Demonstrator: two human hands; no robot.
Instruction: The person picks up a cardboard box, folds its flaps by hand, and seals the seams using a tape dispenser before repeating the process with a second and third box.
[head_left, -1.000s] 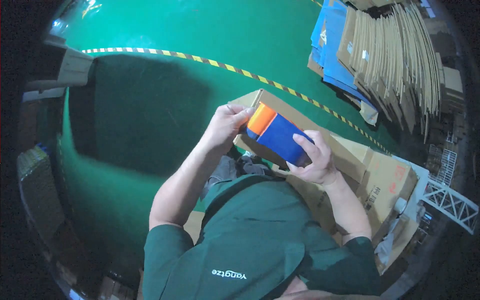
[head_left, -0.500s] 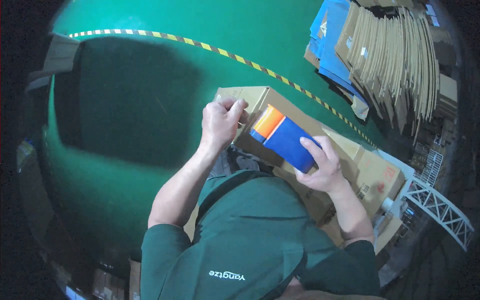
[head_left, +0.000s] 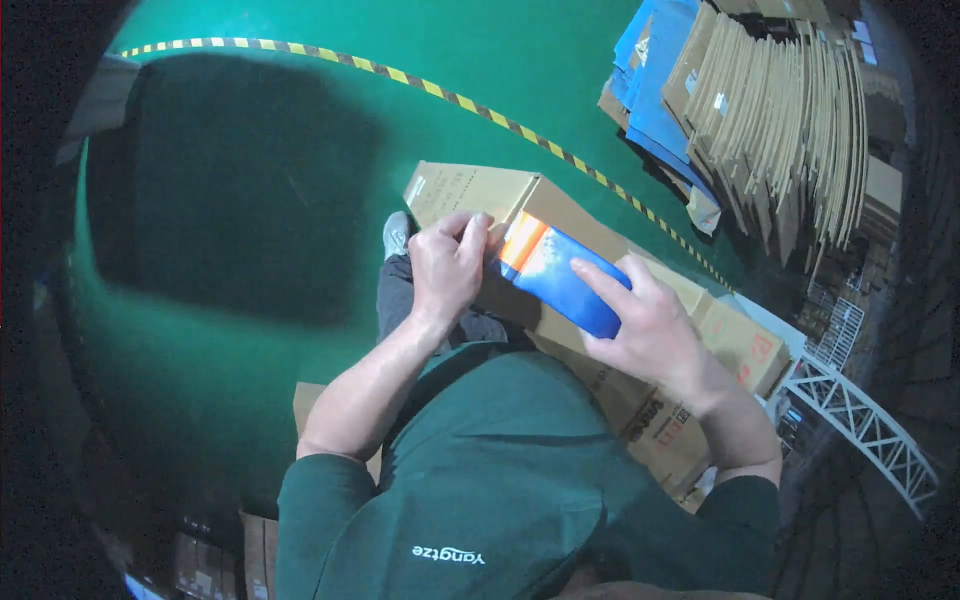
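Note:
My right hand [head_left: 645,320] is wrapped round a blue and orange block-shaped object [head_left: 567,283], with one finger stretched along its blue top. What kind of object it is I cannot make out. Its orange end points toward my left hand [head_left: 450,262], whose fingers are pinched together just beside that end. Anything between those fingertips is hidden. Beneath both hands lies a long brown cardboard carton [head_left: 470,190] with printing on its end and sides.
Flattened cardboard sheets [head_left: 770,130] stand in a thick stack at the upper right, beside blue sheets [head_left: 660,90]. Yellow-and-black floor tape [head_left: 440,92] curves across the green floor. A white lattice frame [head_left: 860,425] extends at the right. My shoe [head_left: 396,236] is left of the carton.
The blue and orange object has tilted flatter and now catches a bright glare. My right hand has shifted its grip slightly leftward. A shoe has come into sight at the left.

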